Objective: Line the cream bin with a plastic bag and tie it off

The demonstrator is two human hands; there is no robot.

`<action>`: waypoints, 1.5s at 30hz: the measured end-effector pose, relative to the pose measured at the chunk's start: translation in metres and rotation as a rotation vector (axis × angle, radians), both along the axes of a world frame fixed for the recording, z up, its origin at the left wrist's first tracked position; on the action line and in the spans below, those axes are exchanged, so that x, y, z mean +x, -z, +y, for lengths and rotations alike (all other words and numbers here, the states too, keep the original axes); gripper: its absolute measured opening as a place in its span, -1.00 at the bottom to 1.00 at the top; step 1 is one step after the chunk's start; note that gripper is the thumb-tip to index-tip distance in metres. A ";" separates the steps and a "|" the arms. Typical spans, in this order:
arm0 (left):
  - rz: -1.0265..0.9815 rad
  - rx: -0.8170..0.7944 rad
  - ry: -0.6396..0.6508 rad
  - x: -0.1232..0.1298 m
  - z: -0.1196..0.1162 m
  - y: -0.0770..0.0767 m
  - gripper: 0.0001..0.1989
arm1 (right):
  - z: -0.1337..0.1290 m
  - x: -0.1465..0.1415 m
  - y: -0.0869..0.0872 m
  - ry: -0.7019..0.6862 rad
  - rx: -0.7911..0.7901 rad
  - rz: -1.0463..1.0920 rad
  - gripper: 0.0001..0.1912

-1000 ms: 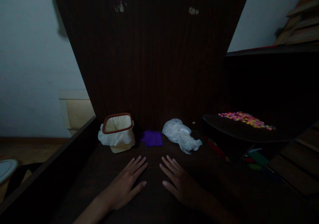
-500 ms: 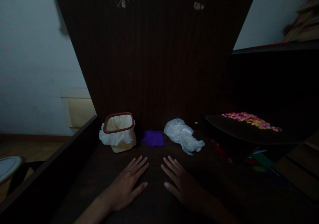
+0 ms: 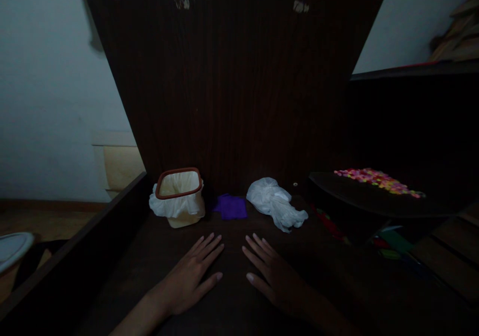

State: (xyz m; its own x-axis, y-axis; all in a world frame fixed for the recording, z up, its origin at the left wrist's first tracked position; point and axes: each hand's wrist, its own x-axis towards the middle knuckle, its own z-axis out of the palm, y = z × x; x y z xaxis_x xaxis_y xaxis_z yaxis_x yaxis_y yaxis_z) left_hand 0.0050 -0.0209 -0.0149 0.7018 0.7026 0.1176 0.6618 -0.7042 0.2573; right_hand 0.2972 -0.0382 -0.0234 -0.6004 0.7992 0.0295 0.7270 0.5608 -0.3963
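My left hand [image 3: 194,272] lies flat on the dark wooden surface [image 3: 232,306], fingers stretched out and holding nothing. Opposite it, my right hand [image 3: 267,271] rests palm down with spread fingers, also holding nothing. Beyond the left fingertips stands a small cream trash bin [image 3: 185,220] with a brown rim and a white liner bag [image 3: 172,206] folded over its edge. A folded purple cloth-like piece [image 3: 234,208] lies between the bin and a crumpled white plastic bag [image 3: 275,201]. That bag is just past my right fingertips, apart from them.
A tall dark panel [image 3: 239,86] rises behind the objects. To the right, a rounded shelf [image 3: 348,192] carries a heap of small colourful pieces [image 3: 377,180], with red and green items partly hidden beneath. A raised dark edge [image 3: 90,231] runs along the left.
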 end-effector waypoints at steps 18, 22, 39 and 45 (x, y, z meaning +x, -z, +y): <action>-0.022 0.057 -0.005 0.003 0.003 0.000 -0.47 | 0.000 -0.001 0.002 0.010 0.051 0.041 -0.40; -0.041 0.254 0.040 0.005 0.005 -0.016 -0.61 | -0.001 -0.001 0.005 0.013 0.091 0.069 -0.42; 0.084 0.602 -0.348 -0.038 0.068 -0.106 -0.67 | -0.002 -0.005 -0.010 0.037 0.010 0.041 -0.39; 0.044 0.655 -0.325 -0.035 0.053 -0.117 -0.69 | 0.002 -0.003 -0.010 0.068 -0.065 0.108 -0.38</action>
